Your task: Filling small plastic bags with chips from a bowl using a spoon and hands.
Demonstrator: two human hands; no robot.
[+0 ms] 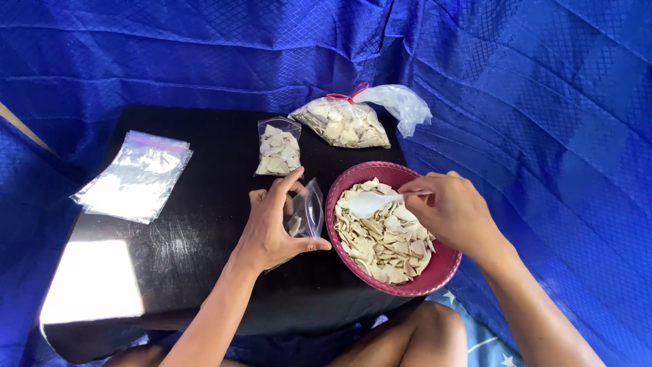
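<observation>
A small clear zip bag (307,214) stands open, tilted toward a maroon bowl (435,268) of pale chips; a white plastic spoon (372,202), seemingly loaded, hovers over them.

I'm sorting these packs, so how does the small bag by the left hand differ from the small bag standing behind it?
The held bag is open and nearly empty, gripped by the left hand; the filled bag sits alone on the black table, packed with pale chips. The held one tilts toward the red bowl. Both are small clear plastic pouches.

bowl (435,272) of chips on table (204,231), right side. open pouch (309,212) just left of bowl. filled pouch (278,148) and tied bag (346,122) behind. stacked pouches (136,177) far left.
</observation>
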